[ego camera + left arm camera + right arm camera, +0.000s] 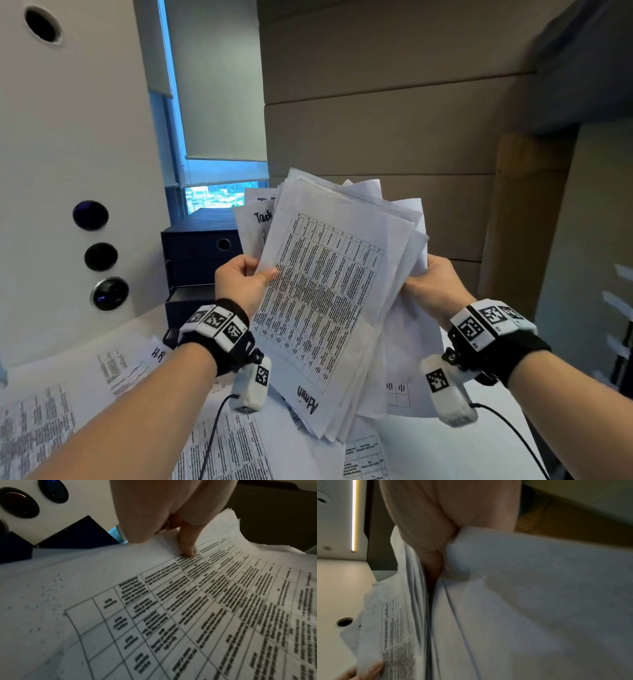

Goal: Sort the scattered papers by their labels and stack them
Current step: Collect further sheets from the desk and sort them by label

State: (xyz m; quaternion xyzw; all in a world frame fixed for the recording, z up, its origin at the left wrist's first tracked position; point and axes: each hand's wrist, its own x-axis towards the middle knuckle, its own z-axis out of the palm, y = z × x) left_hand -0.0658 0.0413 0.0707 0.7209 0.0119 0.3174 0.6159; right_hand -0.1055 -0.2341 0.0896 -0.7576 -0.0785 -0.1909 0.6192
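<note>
Both hands, left (241,282) and right (433,286), pinch a thick, fanned sheaf (329,301) of thin white printed sheets, top one gridded, marked "Admin".

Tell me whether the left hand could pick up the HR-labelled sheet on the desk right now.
Probably not yet. The left hand is pinching the held paper bundle, thumb on the Admin sheet. The HR sheet lies uncovered below its wrist, so only the grip stands in the way.
</note>
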